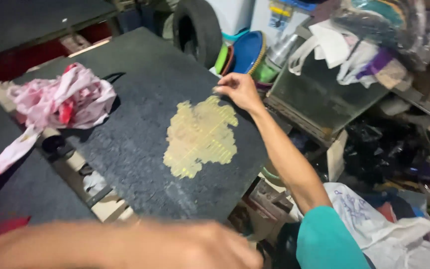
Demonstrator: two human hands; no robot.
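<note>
One yellowish patch [201, 137] sits mid-worktop [140, 164], near its right edge. Right hand [239, 90] pinches the patch's far tip; it might tear (looks thin). Left hand [140, 246] is blurred, grip unclear, could bump the cloth [60, 99].

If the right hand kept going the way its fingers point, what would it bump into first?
Probably nothing soon: the right hand points left across the dark grey board, bare there. The pink-and-white crumpled cloth lies farther left, maybe off that line.

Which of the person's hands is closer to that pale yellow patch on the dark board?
Right. The right hand rests at the yellow patch's far edge; the left hand, blurred, is below it, near the board's front edge.
</note>
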